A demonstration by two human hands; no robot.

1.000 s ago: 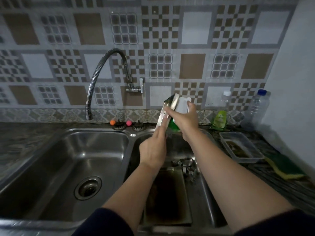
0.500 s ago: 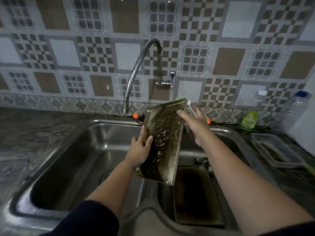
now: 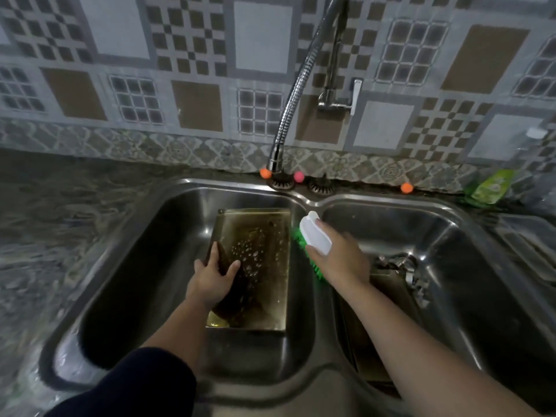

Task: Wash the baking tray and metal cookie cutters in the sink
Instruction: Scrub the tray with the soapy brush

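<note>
A stained, wet baking tray [image 3: 264,266] lies in the left sink basin [image 3: 144,266]. My left hand [image 3: 215,276] grips its left edge, thumb on the inside. My right hand [image 3: 338,257] holds a scrub brush [image 3: 314,236] with a white handle and green bristles, just to the right of the tray over the divider between the basins. A second dark tray [image 3: 388,320] lies in the right basin [image 3: 481,266], partly hidden by my right forearm. Metal cookie cutters [image 3: 403,263] lie in a heap at its far end.
The flexible faucet [image 3: 296,94] curves down over the back rim of the left basin, with no water running. A green dish soap pouch [image 3: 490,188] leans at the back right. Small orange and pink balls [image 3: 298,176] sit along the sink's back rim. Dark stone counter lies left.
The tray went from upright over the right basin, leftward, and down flat into the left basin. My right hand with the brush came off the tray to its right side.
</note>
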